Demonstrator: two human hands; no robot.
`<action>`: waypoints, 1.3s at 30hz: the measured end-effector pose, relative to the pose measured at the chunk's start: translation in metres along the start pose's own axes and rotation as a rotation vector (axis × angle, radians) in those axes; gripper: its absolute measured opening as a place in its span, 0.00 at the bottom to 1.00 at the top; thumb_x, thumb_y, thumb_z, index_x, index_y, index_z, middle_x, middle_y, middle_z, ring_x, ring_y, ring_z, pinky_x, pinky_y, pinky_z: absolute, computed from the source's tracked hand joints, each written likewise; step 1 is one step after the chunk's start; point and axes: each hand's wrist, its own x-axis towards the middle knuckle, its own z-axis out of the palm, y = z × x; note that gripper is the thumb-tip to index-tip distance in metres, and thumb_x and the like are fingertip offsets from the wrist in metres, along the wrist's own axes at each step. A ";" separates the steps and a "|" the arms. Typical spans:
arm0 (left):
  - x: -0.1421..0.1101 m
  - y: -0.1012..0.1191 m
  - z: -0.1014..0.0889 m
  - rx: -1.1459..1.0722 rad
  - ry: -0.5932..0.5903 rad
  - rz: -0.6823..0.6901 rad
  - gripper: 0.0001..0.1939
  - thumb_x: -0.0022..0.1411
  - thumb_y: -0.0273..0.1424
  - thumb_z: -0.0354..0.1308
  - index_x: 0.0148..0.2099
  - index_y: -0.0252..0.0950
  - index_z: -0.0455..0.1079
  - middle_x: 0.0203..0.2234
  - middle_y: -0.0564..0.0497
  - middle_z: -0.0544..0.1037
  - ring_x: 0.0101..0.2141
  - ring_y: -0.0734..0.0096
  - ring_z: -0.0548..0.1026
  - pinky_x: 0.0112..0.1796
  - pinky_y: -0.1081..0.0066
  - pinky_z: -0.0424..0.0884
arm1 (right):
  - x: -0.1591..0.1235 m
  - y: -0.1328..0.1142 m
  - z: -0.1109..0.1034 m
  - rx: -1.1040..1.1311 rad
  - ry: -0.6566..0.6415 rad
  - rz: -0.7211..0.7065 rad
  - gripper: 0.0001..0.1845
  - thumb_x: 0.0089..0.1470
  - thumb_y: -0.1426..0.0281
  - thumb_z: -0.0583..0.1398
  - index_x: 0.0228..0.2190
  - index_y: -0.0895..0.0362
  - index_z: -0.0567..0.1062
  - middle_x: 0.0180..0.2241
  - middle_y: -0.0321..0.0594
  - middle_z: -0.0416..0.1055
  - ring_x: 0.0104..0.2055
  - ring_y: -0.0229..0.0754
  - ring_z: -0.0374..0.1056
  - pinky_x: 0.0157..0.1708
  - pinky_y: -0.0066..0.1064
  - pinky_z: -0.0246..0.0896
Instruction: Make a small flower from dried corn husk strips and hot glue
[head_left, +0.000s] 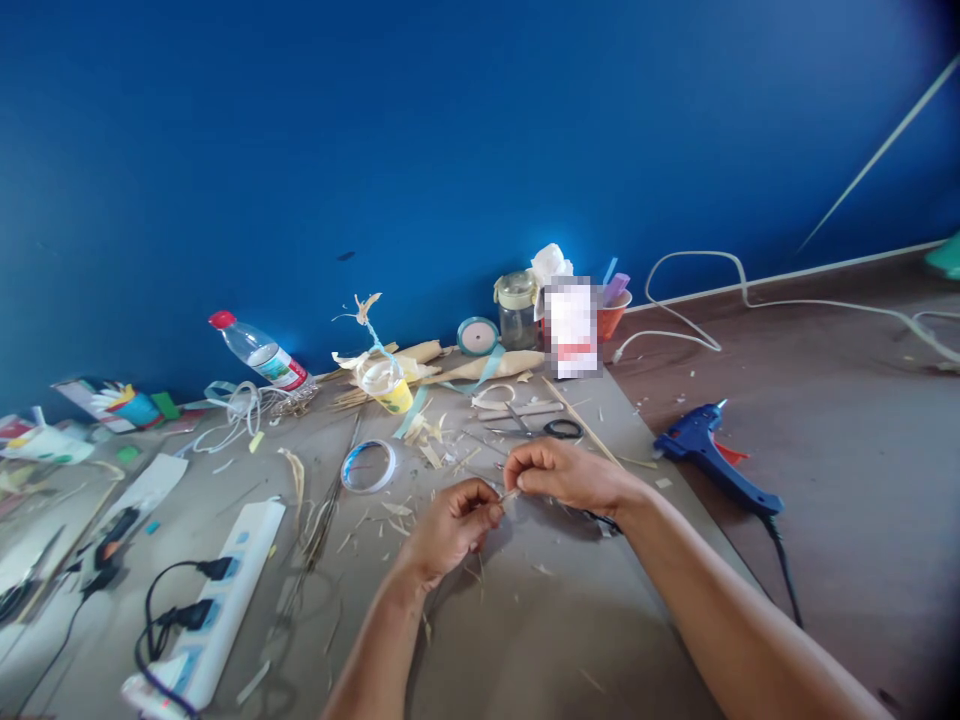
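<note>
My left hand (459,530) and my right hand (559,478) meet over the middle of the table, fingertips almost touching. Both pinch a small pale strip (510,496), which looks like dried husk; most of it is hidden by my fingers. Just beyond my right hand lie scissors (562,429) with black handles. A roll of tape (368,466) rests to the left of my hands. Scraps of pale husk (425,432) are scattered between the tape and the scissors. Off to the right, a blue glue gun (716,455) lies on its side.
A white power strip (232,600) with black plugs lies at the left. Along the blue wall stand a plastic bottle (266,352), a yellow paper cup (391,388), a glass jar (517,312) and an orange container (611,320). A white cable (742,285) loops at the back right.
</note>
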 end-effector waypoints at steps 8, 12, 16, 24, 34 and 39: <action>0.002 -0.002 0.002 -0.122 0.051 0.020 0.16 0.49 0.40 0.63 0.27 0.34 0.64 0.17 0.58 0.63 0.15 0.85 0.53 0.18 0.78 0.49 | 0.003 0.002 0.006 0.154 0.255 -0.051 0.13 0.52 0.62 0.55 0.34 0.58 0.72 0.25 0.34 0.65 0.27 0.34 0.59 0.27 0.24 0.53; 0.004 -0.001 0.000 -0.240 0.131 0.044 0.16 0.48 0.39 0.63 0.26 0.34 0.61 0.18 0.60 0.63 0.14 0.88 0.51 0.18 0.79 0.48 | 0.008 0.004 0.013 0.281 0.410 -0.014 0.17 0.52 0.58 0.53 0.32 0.59 0.70 0.21 0.33 0.63 0.24 0.34 0.59 0.25 0.25 0.52; 0.004 0.000 -0.002 -0.283 0.123 0.056 0.16 0.49 0.38 0.63 0.25 0.34 0.60 0.18 0.60 0.64 0.14 0.89 0.50 0.18 0.80 0.47 | 0.014 0.008 0.018 0.346 0.414 0.028 0.09 0.46 0.66 0.57 0.29 0.59 0.70 0.18 0.31 0.62 0.21 0.32 0.57 0.23 0.24 0.51; 0.006 0.001 -0.003 -0.309 0.119 0.023 0.15 0.50 0.36 0.62 0.26 0.34 0.60 0.19 0.59 0.65 0.13 0.89 0.51 0.18 0.80 0.47 | 0.014 0.009 0.019 0.114 0.451 -0.003 0.10 0.49 0.66 0.54 0.29 0.58 0.72 0.21 0.32 0.65 0.20 0.33 0.58 0.21 0.24 0.50; 0.007 -0.003 -0.004 -0.311 0.140 0.019 0.15 0.49 0.36 0.63 0.26 0.34 0.60 0.16 0.61 0.61 0.14 0.88 0.51 0.18 0.80 0.48 | 0.012 0.006 0.029 -0.291 0.331 -0.120 0.11 0.49 0.74 0.53 0.28 0.58 0.76 0.28 0.39 0.73 0.30 0.38 0.66 0.31 0.27 0.56; 0.006 0.000 -0.001 -0.276 0.159 0.019 0.15 0.50 0.37 0.62 0.26 0.34 0.60 0.15 0.62 0.57 0.13 0.88 0.50 0.18 0.80 0.48 | 0.011 0.001 0.033 0.079 0.250 -0.030 0.12 0.52 0.66 0.53 0.33 0.59 0.72 0.19 0.31 0.65 0.21 0.34 0.61 0.23 0.24 0.54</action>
